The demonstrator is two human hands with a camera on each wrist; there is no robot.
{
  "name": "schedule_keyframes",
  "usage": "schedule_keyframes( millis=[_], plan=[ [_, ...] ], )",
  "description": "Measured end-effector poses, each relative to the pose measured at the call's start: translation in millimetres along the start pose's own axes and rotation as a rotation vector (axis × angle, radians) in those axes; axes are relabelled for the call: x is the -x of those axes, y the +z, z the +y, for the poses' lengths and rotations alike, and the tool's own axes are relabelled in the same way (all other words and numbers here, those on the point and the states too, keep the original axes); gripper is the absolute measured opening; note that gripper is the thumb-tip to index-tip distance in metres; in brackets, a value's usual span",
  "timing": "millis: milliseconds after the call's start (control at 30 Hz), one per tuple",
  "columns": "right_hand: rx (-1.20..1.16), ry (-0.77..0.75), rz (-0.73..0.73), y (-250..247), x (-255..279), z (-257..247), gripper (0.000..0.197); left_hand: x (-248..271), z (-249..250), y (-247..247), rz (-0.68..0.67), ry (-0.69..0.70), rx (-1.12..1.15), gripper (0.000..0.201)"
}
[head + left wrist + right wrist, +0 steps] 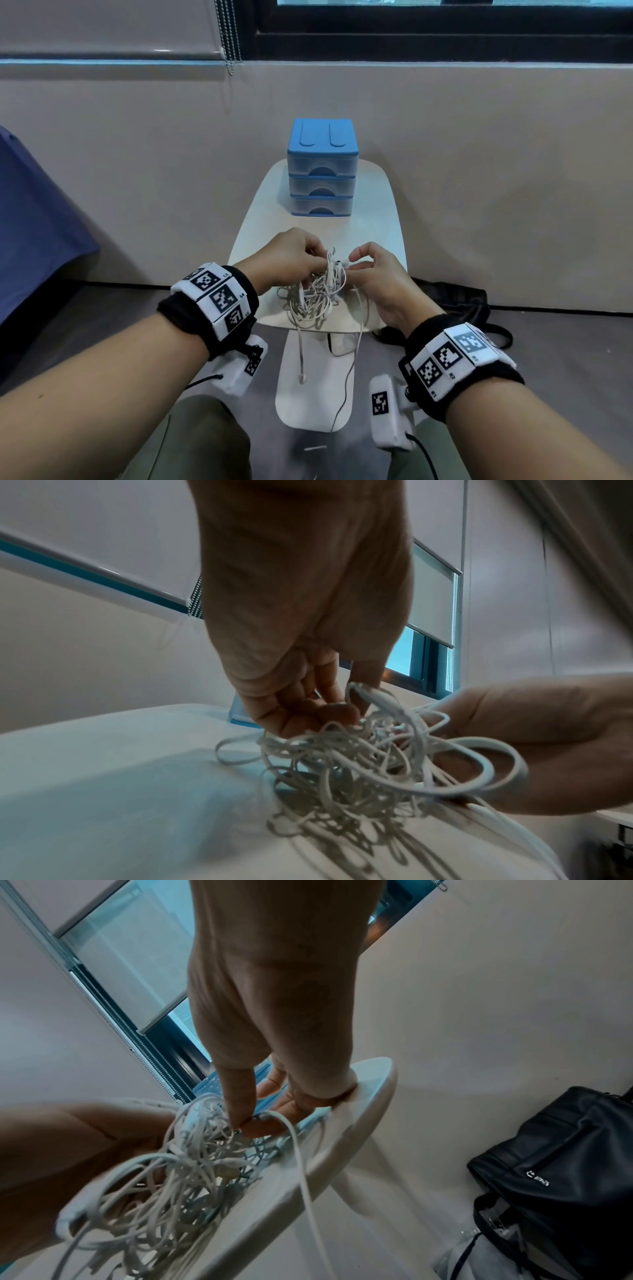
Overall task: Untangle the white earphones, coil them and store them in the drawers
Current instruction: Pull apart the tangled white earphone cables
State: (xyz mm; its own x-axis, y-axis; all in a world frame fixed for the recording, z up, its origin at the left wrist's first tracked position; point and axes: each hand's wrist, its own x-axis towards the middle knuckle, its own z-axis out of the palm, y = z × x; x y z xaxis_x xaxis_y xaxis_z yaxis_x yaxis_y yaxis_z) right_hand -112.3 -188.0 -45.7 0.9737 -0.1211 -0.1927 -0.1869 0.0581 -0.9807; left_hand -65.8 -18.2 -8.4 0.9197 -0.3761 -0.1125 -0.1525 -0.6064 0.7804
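A tangled bundle of white earphones (317,294) (363,761) (178,1167) sits at the near edge of a small white table (373,212). My left hand (291,255) (308,704) pinches the top of the tangle from the left, with its fingers curled. From the right, my right hand (368,265) (253,1123) pinches a single strand between thumb and forefinger. Two cords hang off the table's front edge; one ends in an earbud (301,378). A blue three-drawer unit (322,168) stands at the table's far end with all drawers closed.
A black bag (469,305) (561,1172) lies on the floor to the right of the table. A blue cloth (37,219) covers something at the left. The wall and a window sill stand right behind the drawer unit. A thin black cable runs down past the table's base (315,383).
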Motion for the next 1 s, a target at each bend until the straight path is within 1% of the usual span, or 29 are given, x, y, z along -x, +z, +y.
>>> schedule_keyframes(
  millis=[67,200,367,567,667,767,833,933,1000],
  plan=[
    [-0.017,0.023,-0.006,0.5,1.3,-1.4,0.037,-1.5,0.0,-0.4,-0.019,-0.003,-0.038,0.013],
    [-0.026,0.051,-0.007,1.6,-1.2,-0.3,0.046,-4.1,0.5,-2.5,-0.010,-0.049,0.010,0.020],
    [0.012,0.041,-0.004,0.5,-4.9,2.8,0.047,-2.0,4.1,-4.2,-0.048,-0.035,0.072,0.020],
    [0.045,0.028,-0.003,2.3,-4.4,2.9,0.050,2.5,2.4,-5.2,-0.079,-0.025,0.058,0.015],
    [0.034,0.030,-0.006,1.5,-2.0,1.4,0.047,6.1,3.0,-4.7,-0.061,-0.007,0.005,0.013],
    [0.014,0.028,-0.010,0.6,-0.1,-0.5,0.043,8.1,6.5,-7.0,0.022,0.004,-0.130,0.012],
    [0.025,0.025,0.000,1.2,-0.9,0.0,0.044,8.5,9.5,-9.6,0.049,0.011,-0.211,0.011],
    [0.036,0.044,0.005,1.8,-1.1,0.3,0.043,10.0,12.5,-13.9,0.042,-0.014,-0.288,0.013],
    [0.030,0.052,-0.008,0.3,-1.0,0.5,0.043,11.2,12.9,-15.1,0.006,-0.034,-0.323,0.015]
  ],
)
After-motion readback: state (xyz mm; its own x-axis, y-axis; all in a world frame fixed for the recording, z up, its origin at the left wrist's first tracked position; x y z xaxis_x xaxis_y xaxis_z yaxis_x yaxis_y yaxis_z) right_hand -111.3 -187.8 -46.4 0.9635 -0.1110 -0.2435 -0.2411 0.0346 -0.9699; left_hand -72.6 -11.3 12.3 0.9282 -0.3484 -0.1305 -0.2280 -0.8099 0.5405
